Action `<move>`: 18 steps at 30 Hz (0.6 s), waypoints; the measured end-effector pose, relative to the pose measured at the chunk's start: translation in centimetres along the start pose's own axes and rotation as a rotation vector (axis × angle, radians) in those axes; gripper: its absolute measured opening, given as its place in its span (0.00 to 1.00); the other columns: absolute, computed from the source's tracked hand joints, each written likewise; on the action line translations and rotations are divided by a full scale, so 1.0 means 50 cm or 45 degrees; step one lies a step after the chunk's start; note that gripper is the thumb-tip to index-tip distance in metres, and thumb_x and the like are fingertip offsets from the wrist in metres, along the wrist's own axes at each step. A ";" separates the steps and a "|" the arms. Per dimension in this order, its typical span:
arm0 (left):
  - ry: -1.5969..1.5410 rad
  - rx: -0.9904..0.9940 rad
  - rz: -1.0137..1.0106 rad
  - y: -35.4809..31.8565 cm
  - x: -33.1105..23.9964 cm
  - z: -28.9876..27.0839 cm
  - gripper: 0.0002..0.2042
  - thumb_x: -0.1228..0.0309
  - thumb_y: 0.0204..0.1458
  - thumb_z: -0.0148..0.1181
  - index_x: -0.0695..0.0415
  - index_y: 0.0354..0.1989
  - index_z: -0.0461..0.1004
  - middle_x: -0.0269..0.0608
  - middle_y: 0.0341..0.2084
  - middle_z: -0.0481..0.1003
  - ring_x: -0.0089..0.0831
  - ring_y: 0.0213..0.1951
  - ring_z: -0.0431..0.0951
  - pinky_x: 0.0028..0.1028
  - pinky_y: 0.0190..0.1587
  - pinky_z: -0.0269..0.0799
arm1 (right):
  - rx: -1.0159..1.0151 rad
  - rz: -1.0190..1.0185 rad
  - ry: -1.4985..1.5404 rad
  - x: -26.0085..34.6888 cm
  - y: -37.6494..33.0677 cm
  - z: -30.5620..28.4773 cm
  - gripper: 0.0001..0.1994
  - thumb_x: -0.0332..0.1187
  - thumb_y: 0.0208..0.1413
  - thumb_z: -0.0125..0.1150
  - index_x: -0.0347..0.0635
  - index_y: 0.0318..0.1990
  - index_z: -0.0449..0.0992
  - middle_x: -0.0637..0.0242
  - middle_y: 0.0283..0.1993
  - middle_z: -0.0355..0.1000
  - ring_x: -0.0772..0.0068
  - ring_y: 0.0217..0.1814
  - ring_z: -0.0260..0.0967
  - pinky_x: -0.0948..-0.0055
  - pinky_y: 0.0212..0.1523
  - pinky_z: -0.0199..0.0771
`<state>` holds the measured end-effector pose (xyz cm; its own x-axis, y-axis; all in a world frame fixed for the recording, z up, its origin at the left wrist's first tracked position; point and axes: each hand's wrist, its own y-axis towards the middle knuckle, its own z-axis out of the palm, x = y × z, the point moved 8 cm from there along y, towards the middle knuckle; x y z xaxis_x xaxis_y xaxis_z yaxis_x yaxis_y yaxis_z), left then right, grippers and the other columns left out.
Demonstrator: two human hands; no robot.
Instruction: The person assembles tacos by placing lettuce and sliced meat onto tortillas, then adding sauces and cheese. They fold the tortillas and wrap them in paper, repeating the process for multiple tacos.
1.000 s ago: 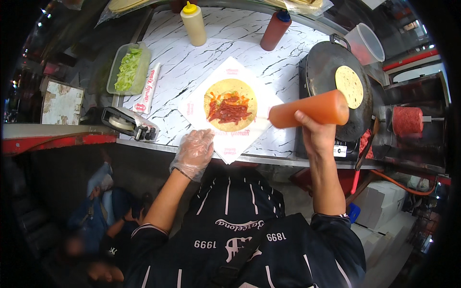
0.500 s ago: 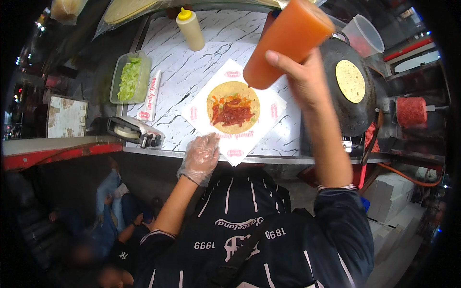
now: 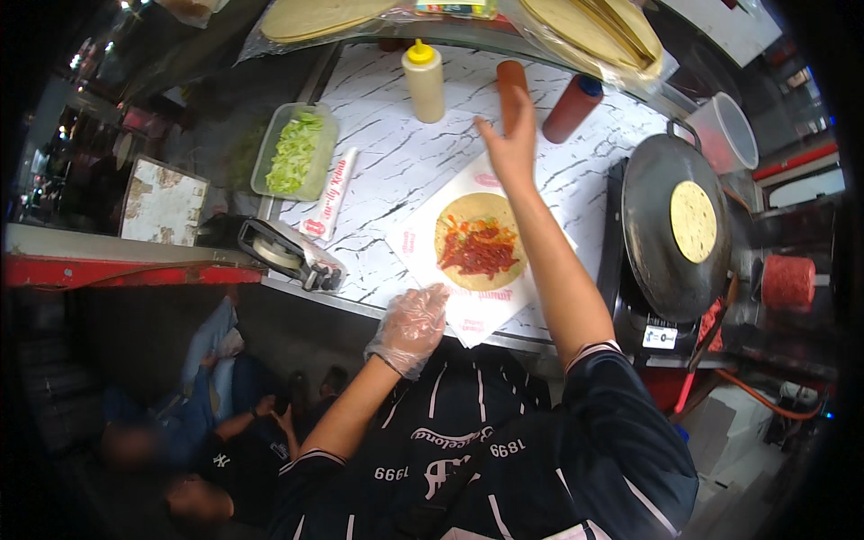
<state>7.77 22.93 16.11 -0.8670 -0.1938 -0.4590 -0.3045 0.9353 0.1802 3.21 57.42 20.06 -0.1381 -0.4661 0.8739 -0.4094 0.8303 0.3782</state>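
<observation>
A round tortilla (image 3: 456,214) lies on a white printed paper sheet (image 3: 412,243), with red chopped filling (image 3: 481,259) and orange sauce on it. In a clear plastic glove, my left hand (image 3: 409,326) has its bent fingers closed on the sheet's near left edge; the thumb is hidden. My bare right hand (image 3: 513,144) is stretched out at the far side, thumb and fingers apart, right by an orange sauce bottle (image 3: 510,76). The bottle stands upright, partly behind the fingers. Near it are a yellow-capped bottle (image 3: 425,90) of pale sauce and a dark red bottle (image 3: 572,110).
At left sit a tub of shredded lettuce (image 3: 295,155), a wrapped paper sleeve (image 3: 331,193) and a tape dispenser (image 3: 288,256). A black griddle (image 3: 655,225) with another tortilla (image 3: 693,221) is at right. Bagged tortillas (image 3: 576,36) lie along the back. People sit below left.
The orange bottle, held tilted over the tortilla before, now stands at the back, and my right hand has loosened from it. My left hand keeps to the paper's edge. The view has shifted.
</observation>
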 end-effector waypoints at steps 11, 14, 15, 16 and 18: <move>-0.481 -0.275 -0.125 0.006 0.041 -0.054 0.11 0.81 0.53 0.66 0.57 0.44 0.85 0.43 0.43 0.86 0.46 0.44 0.86 0.40 0.49 0.82 | 0.553 0.722 0.669 0.003 -0.085 0.208 0.42 0.31 0.48 0.80 0.35 0.70 0.62 0.46 0.60 0.76 0.50 0.57 0.80 0.59 0.60 0.80; -0.493 -0.464 -0.186 0.013 0.091 -0.082 0.12 0.78 0.55 0.63 0.56 0.48 0.83 0.46 0.48 0.85 0.48 0.47 0.84 0.44 0.54 0.79 | 0.625 0.571 0.540 0.078 -0.165 0.001 0.44 0.25 0.54 0.74 0.35 0.76 0.53 0.52 0.59 0.74 0.56 0.61 0.76 0.60 0.60 0.80; -0.406 -0.405 -0.202 0.022 0.102 -0.079 0.13 0.78 0.55 0.63 0.56 0.49 0.83 0.46 0.50 0.84 0.48 0.49 0.83 0.44 0.56 0.78 | 0.410 0.424 0.852 0.122 -0.125 -0.086 0.41 0.24 0.54 0.73 0.34 0.74 0.57 0.53 0.57 0.75 0.58 0.60 0.77 0.61 0.59 0.80; -0.373 -0.378 -0.173 0.031 0.109 -0.080 0.14 0.78 0.55 0.63 0.56 0.50 0.82 0.46 0.51 0.83 0.49 0.50 0.82 0.43 0.57 0.77 | 0.109 0.431 1.073 0.147 -0.093 -0.179 0.38 0.23 0.54 0.72 0.34 0.72 0.60 0.55 0.56 0.76 0.60 0.58 0.77 0.63 0.57 0.80; -0.079 -0.266 -0.052 0.056 0.106 -0.075 0.20 0.77 0.52 0.63 0.58 0.56 0.80 0.45 0.55 0.82 0.47 0.51 0.80 0.45 0.57 0.75 | 0.340 0.499 0.812 0.228 -0.047 -0.264 0.34 0.26 0.54 0.73 0.33 0.69 0.67 0.55 0.57 0.77 0.63 0.55 0.79 0.64 0.53 0.82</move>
<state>0.83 23.40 17.44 -0.8282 -0.2055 -0.5214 -0.4196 0.8442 0.3336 14.50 54.21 33.18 0.1931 0.1763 0.9652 -0.6512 0.7588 -0.0084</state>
